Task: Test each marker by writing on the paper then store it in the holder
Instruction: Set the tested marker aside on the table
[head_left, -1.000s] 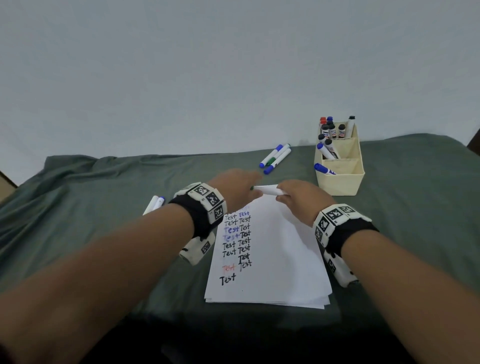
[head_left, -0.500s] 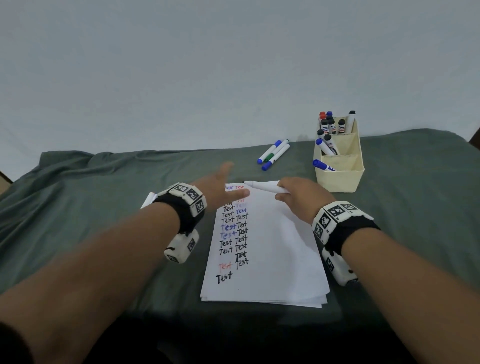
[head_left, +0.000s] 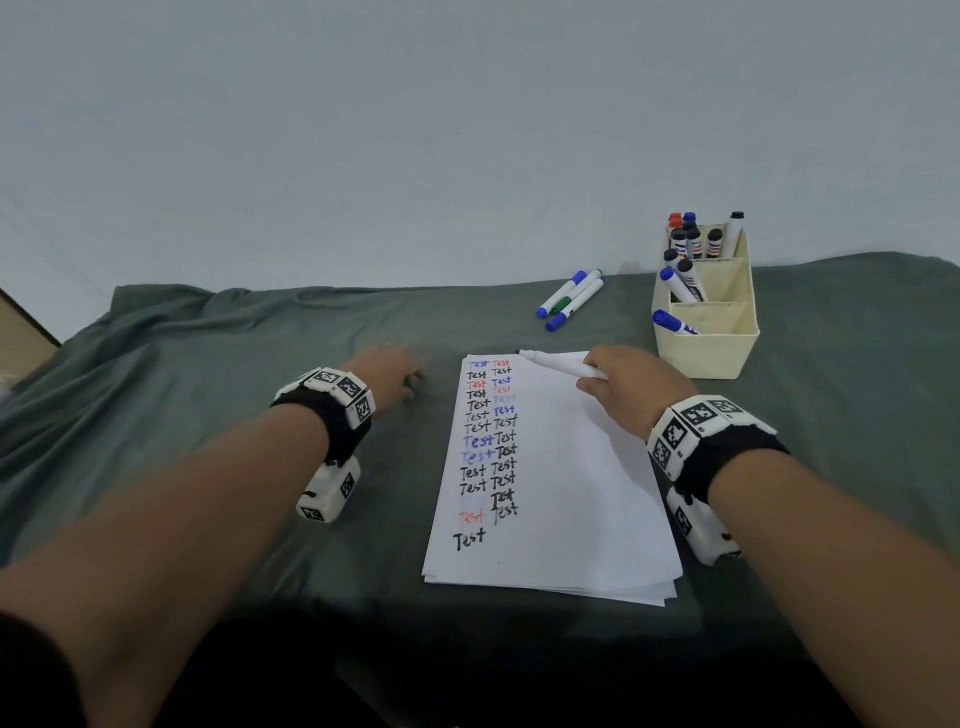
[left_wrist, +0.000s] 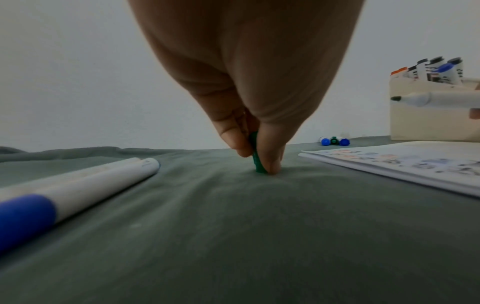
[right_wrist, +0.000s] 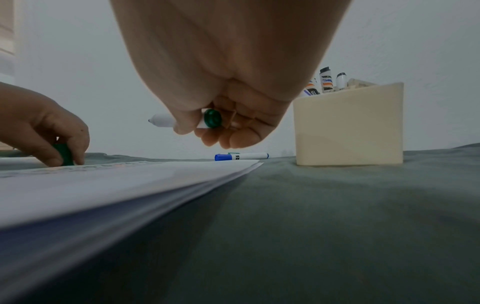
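My right hand (head_left: 597, 376) grips an uncapped white marker (head_left: 558, 362) with a green end (right_wrist: 212, 118). Its tip points left, just above the top edge of the paper stack (head_left: 561, 493). The top sheet carries two columns of "Test" in black, blue and red. My left hand (head_left: 402, 382) is on the cloth left of the paper. It pinches a green cap (left_wrist: 258, 167) upright between thumb and fingers, the cap's lower end on the cloth. The cream holder (head_left: 706, 353) stands to the right behind the paper, with several markers in its compartments.
Three capped markers (head_left: 569, 301), two blue and one green, lie together on the green cloth (head_left: 208, 364) behind the paper. Two more markers (left_wrist: 78, 185), one with a blue cap, lie left of my left hand. A pale wall stands behind the table.
My hands were together on the marker. The left hand has since moved away to the left and come down on the cloth with the green cap. The marker's tip is now bare.
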